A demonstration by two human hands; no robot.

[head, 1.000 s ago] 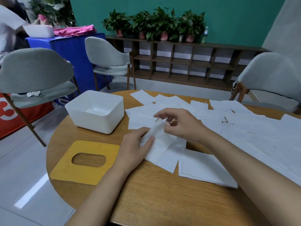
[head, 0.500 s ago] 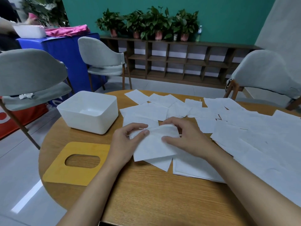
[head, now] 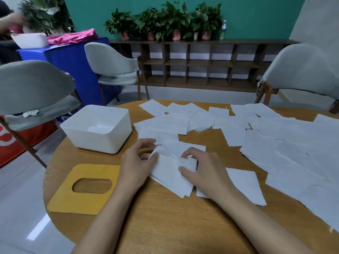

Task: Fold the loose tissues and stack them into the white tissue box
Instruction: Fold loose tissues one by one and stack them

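Just to the near right of the white tissue box (head: 95,129), the tissue (head: 168,173) lies with its long axis slanting from far-left to near-right, the left hand (head: 135,165) pinching its far-left end and the right hand (head: 203,169), fingers curled, pinching its right edge.

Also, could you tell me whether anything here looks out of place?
What looks like a crumpled tissue lies on the grey chair's seat, away from the loose tissues on the table. The yellow lid lies flat beside the white tissue box, not on it.
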